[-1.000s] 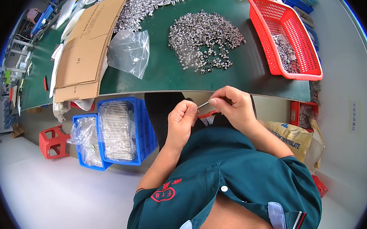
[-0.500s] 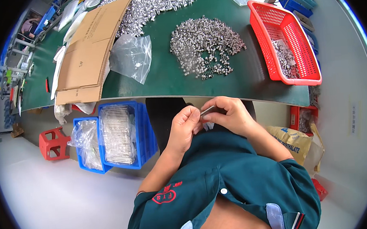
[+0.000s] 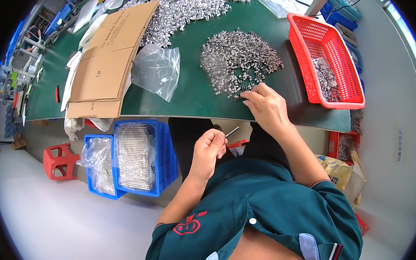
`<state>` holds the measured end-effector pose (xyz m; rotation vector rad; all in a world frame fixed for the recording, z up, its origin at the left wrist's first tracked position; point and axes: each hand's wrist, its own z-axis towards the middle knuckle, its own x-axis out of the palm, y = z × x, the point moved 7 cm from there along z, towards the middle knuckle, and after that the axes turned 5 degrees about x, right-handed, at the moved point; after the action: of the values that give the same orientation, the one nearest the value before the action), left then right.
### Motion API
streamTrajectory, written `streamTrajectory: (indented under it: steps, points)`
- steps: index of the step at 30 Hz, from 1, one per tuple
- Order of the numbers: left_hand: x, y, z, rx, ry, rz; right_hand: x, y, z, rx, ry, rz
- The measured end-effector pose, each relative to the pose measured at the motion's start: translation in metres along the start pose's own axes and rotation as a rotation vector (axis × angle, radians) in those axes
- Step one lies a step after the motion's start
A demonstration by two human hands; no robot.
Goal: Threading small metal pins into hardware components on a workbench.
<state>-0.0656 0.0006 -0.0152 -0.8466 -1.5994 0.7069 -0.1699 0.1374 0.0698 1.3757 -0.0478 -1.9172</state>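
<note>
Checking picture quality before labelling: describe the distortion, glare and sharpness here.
Head view: strong fisheye, the green table edge bows and corners go black; glare on the clear plastic bag and the pale floor; the right hand at the pile of metal parts looks sharp.

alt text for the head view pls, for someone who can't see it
Seen from above, a seated person's right hand reaches into a pile of small silver metal parts on a green table, while the left hand holds a thin metal pin. A red plastic basket sits to the right.
</note>
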Motion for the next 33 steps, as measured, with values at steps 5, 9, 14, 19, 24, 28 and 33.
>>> streamTrajectory:
  steps: [5, 9, 14, 19, 24, 28, 33]
  points:
    - [0.001, 0.000, 0.001, -0.001, -0.002, -0.001, 0.002, -0.006, -0.004, -0.022, 0.000, 0.009]
    - [0.002, 0.003, 0.003, -0.008, 0.003, 0.014, 0.000, -0.005, -0.007, -0.063, 0.010, 0.055]
    - [0.002, 0.003, 0.004, -0.010, 0.010, 0.007, -0.002, -0.010, -0.007, -0.035, 0.023, 0.129]
    - [0.001, 0.001, 0.005, 0.004, 0.006, 0.029, -0.009, -0.028, -0.017, 0.337, 0.112, 0.581]
    - [0.008, 0.000, 0.007, 0.013, 0.036, 0.041, 0.002, -0.017, -0.036, 0.502, 0.315, 0.960]
    - [0.008, 0.000, 0.007, 0.026, 0.038, 0.073, 0.007, -0.007, -0.041, 0.503, 0.395, 1.006]
    - [0.010, -0.002, 0.005, 0.053, 0.033, 0.127, 0.010, 0.001, -0.043, 0.460, 0.429, 0.966]
